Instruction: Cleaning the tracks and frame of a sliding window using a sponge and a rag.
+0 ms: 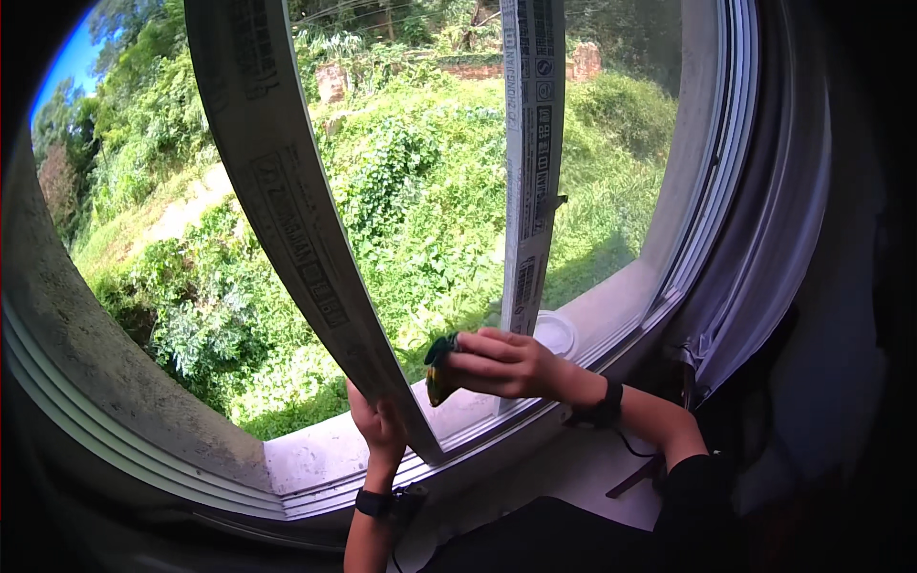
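My left hand (382, 425) grips the lower part of a window sash (296, 229), its fingers partly hidden behind the frame edge. The grey sash frame carries printed film and stands slanted. Just right of it, my right hand (511, 365) is closed on a small dark green and yellow thing (438, 371), perhaps a sponge or a folded cloth. That hand is raised in front of the lower window area, near the sash edge. Behind it rises a second upright sash frame (530, 181), with a small latch on its side.
A round white dish or lid (555, 333) sits on the outer sill behind my right hand. Sliding tracks (325, 497) run along the window's bottom. A pale curtain (778, 220) hangs at the right. Green plants (411, 191) grow outside.
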The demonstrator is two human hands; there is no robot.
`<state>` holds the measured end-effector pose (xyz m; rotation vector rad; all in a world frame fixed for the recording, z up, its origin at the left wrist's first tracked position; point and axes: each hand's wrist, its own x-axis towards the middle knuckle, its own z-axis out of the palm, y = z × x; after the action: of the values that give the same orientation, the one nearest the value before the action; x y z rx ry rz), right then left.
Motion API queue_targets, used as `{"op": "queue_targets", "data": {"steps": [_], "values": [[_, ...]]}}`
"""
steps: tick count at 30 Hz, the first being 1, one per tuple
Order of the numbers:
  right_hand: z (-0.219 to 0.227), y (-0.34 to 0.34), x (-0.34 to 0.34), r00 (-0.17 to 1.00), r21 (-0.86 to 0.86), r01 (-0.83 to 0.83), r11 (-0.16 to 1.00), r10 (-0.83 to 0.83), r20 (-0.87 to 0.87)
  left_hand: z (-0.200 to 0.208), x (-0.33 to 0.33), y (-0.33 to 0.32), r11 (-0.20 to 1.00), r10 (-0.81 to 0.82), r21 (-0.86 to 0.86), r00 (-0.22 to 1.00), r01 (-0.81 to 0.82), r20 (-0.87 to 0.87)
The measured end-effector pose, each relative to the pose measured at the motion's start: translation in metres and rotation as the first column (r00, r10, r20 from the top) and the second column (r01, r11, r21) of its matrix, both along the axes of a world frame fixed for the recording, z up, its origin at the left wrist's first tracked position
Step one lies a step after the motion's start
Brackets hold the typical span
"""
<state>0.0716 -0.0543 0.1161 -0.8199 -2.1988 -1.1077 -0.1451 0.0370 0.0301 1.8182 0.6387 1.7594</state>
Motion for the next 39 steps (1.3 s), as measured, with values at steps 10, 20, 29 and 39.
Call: {"op": "queue_targets", "data": {"steps": [10, 20, 29, 39], "values": [[0.245, 0.025, 0.058, 0.964, 0.378, 0.080, 0.922, 0.025, -0.265, 0.001, -0.017, -0.011, 0.999, 0.044, -0.005, 0.998, -0.044, 0.036], [0.371, 0.074, -0.035, 0.974, 0.607, -0.216, 0.765, 0.212, 0.080, -0.053, -0.012, 0.021, 0.984, 0.180, 0.031, 0.969, -0.177, -0.167], [0.488, 0.024, 0.102, 0.623, 0.507, 0.440, 0.741, 0.156, -0.767, -0.045, 0.014, 0.016, 0.976, 0.216, 0.039, 0.964, -0.212, -0.157], [0.470, 0.062, -0.041, 0.994, 0.639, -0.102, 0.762, 0.046, 0.104, -0.056, 0.004, 0.024, 0.988, 0.156, 0.035, 0.976, -0.153, -0.150]]}}
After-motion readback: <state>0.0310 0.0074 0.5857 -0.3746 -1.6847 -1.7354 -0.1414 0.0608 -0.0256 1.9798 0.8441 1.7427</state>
